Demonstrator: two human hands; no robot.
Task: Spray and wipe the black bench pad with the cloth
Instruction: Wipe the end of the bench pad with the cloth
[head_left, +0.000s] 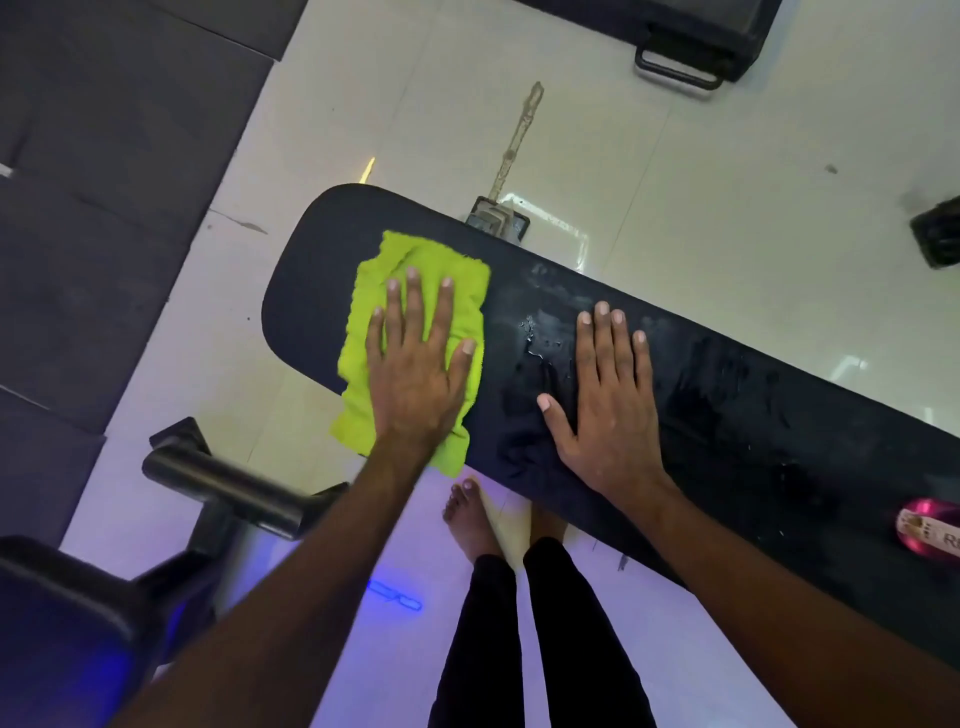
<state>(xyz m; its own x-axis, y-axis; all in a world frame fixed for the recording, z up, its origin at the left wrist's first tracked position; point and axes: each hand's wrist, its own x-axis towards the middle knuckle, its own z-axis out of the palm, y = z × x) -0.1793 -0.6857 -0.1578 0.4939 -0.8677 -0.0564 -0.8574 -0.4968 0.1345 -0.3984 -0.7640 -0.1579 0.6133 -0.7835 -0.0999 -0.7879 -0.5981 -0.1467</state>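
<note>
Wiping is under way: the left hand (413, 374) presses flat, fingers spread, on the green cloth (410, 332) at the left end of the black bench pad (727, 415). The right hand (608, 405) rests open beside wet droplets (530, 332); right portion remains streaked.
</note>
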